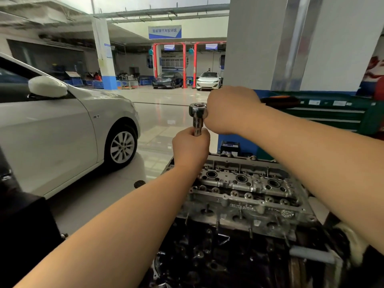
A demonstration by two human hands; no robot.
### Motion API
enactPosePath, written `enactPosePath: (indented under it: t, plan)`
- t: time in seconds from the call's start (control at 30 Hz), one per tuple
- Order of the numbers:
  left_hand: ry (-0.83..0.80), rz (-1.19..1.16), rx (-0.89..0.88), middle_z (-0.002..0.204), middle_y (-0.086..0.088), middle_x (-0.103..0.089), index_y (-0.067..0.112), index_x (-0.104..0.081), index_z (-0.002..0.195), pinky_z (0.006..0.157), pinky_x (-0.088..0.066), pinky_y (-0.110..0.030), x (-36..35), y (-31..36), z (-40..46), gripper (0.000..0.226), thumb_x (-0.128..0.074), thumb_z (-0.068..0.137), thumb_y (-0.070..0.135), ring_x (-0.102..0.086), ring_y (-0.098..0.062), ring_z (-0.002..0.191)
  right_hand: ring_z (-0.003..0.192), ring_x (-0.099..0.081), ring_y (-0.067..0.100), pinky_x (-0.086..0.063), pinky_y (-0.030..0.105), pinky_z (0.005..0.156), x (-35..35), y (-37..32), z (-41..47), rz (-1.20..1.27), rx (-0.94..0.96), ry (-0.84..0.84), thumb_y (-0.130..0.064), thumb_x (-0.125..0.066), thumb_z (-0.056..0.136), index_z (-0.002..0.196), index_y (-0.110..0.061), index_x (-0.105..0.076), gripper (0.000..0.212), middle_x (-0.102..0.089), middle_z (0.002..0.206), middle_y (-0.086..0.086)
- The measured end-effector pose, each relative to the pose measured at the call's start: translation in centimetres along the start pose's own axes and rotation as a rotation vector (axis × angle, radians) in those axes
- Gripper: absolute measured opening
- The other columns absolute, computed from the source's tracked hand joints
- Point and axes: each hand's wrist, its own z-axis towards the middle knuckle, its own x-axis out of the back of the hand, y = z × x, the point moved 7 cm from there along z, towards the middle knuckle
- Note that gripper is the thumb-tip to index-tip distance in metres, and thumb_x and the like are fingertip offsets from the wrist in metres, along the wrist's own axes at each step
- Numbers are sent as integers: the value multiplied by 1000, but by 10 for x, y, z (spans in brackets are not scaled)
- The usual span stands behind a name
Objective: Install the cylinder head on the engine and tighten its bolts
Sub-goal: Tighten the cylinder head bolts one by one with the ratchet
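The grey aluminium cylinder head sits on top of the dark engine block, its spark plug wells facing up. Above the head's far left corner I hold a chrome ratchet wrench. My right hand grips the wrench just behind its round head; an orange-and-black handle sticks out to the right of that hand. My left hand grips the socket extension below the ratchet head. The lower end of the extension is hidden by my left hand.
A silver car stands close on the left. A green tool cabinet stands behind the engine on the right, beside a white pillar. A small dark box lies past the head. Two cars are parked far back under red lift posts.
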Motion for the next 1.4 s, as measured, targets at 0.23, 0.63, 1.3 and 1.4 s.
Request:
enactPosePath:
  t: [0.23, 0.63, 1.3, 1.4]
  plan:
    - [-164, -62, 96, 56, -10, -42, 21, -44, 59, 57, -36, -37, -11, -10, 0, 40, -62, 83, 47, -39, -21, 52, 76, -60, 11, -43, 33, 69, -8, 29, 1, 523, 160, -328, -94, -42, 70, 91, -32, -66, 69, -68, 82, -6]
    - [-317, -110, 136, 56, -6, -37, 16, -46, 69, 43, -33, -26, -17, -26, -3, 37, -65, 85, 43, -36, -18, 47, 54, -56, 19, -46, 35, 61, -20, 22, 32, 771, 105, -475, -64, -50, 97, 68, -19, -71, 58, -71, 68, 10]
    - [-623, 373, -339, 56, 2, -49, 13, -59, 65, 53, -33, -28, -10, 117, -16, 55, -85, 79, 60, -41, -7, 44, 60, -52, 25, -42, 34, 55, 17, 76, -117, 1757, -269, -505, -50, -44, 106, 98, -19, -66, 39, -63, 85, 20]
    - [-817, 460, -359, 48, 10, -48, 19, -57, 62, 44, -32, -17, -29, 111, -62, 58, -85, 75, 68, -43, -4, 43, 58, -51, 21, -40, 33, 52, -4, 72, -185, 2003, -336, -389, -46, -49, 102, 103, -19, -70, 34, -68, 90, 19]
